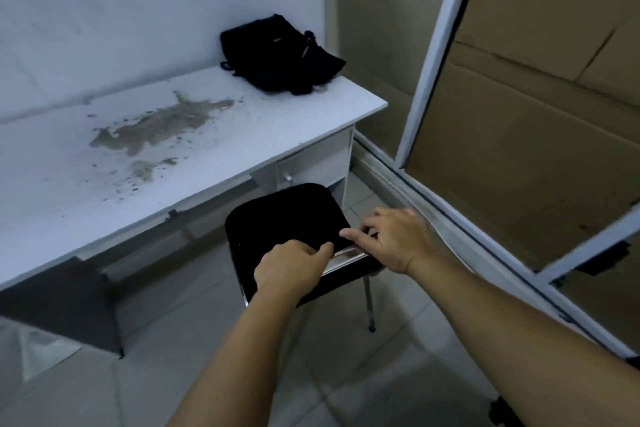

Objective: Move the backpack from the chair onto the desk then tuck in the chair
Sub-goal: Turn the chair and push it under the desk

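Note:
A black backpack lies on the far right corner of the white desk, against the wall. The black chair stands in front of the desk's right end, its seat partly under the desktop edge near the drawer. My left hand grips the top of the chair's backrest on the left. On the right side, my right hand holds the same backrest by its metal bar. One chrome chair leg shows on the tiled floor.
The desktop carries a large worn brown stain. A small drawer with a knob sits under the desk's right end. A white-framed sliding door with cardboard behind it stands close on the right. A dark desk side panel is at lower left.

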